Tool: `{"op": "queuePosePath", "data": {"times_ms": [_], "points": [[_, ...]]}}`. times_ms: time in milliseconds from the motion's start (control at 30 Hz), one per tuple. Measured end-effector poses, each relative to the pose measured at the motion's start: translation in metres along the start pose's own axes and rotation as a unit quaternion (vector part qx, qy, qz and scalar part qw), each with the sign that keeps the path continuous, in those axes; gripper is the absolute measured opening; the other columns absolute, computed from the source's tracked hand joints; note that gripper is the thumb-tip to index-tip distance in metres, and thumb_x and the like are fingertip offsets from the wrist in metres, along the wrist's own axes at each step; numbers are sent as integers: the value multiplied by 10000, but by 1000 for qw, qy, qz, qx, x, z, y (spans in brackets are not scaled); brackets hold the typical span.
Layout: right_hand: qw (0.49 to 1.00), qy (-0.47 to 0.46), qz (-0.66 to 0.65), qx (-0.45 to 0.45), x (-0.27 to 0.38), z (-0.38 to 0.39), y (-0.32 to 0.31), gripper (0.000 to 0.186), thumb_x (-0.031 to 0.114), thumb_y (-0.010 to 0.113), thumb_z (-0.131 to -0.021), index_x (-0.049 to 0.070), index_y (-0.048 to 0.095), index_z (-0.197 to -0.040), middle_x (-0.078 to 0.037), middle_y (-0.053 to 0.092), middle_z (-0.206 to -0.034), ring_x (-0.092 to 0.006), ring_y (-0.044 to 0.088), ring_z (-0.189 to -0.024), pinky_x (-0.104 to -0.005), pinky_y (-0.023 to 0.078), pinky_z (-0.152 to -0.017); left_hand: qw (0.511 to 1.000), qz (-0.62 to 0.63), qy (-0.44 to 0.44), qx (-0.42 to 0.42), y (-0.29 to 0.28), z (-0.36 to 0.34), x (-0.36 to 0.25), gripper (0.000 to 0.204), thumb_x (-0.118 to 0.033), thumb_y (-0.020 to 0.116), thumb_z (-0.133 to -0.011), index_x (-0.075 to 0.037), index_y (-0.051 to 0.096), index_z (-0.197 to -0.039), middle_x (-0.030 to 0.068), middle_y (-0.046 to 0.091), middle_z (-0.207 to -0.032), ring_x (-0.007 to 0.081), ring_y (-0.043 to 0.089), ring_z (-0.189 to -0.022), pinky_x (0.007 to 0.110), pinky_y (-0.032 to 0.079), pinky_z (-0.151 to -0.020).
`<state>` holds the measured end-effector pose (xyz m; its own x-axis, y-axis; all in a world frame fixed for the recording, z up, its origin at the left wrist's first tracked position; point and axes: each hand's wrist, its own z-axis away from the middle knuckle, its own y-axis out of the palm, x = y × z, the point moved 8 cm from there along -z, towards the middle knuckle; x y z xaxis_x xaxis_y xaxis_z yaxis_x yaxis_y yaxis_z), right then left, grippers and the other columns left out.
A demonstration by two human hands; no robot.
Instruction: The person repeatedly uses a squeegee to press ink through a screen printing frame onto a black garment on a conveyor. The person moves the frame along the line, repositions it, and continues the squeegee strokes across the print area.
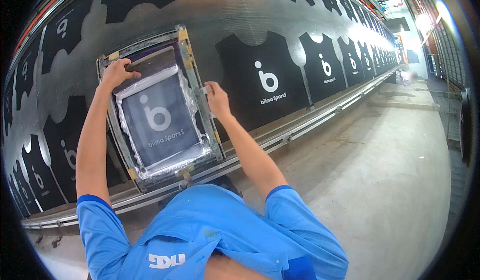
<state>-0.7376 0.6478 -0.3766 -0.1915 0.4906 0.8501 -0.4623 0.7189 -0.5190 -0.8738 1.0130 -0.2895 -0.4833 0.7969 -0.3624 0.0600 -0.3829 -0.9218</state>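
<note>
Beneath both hands runs a long printing table, and on it, between the hands and toward the body, lies the framed printing screen, with a black shirt panel beyond the right hand. Its rim looks stiff and fairly weighty, its mesh taut and easily damaged, so hold the side rails. The left hand bends over the upper-left rim and the right hand curls at the right rail; I cannot tell whether either is clamped.

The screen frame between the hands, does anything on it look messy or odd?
Yes: inside the screen frame, glossy white material, perhaps ink or tape, surrounds the dark panel. Its ragged, uneven edges look untidy.
</note>
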Motion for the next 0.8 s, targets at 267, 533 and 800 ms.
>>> {"op": "queuePosePath", "data": {"times_ms": [267,533,800], "points": [[999,-1,-35,-1,6,-10,17,305,276,495,-1074,108,740,-1141,-114,711,-907,-200,640,-772,-369,509,-758,1000,-15,-9,-11,18,44,-2,465,-306,843,-716,-215,778,-1167,113,776,-1069,321,726,-1050,465,565,-903],[998,-17,-44,34,5,-22,16,269,222,520,-1050,66,719,-1142,-171,720,-1168,-356,663,-1145,-426,485,-1002,997,26,-53,-51,75,216,-56,370,-171,781,-803,-244,783,-1166,90,784,-965,296,743,-930,438,578,-835],[995,-68,1,-79,49,2,-6,254,242,584,-1017,81,759,-1103,-166,742,-1143,-347,689,-1095,-419,498,-976,988,14,7,-153,126,387,-135,562,-27,739,-760,-183,709,-1299,26,709,-1330,203,659,-1195,409,477,-986]]}}
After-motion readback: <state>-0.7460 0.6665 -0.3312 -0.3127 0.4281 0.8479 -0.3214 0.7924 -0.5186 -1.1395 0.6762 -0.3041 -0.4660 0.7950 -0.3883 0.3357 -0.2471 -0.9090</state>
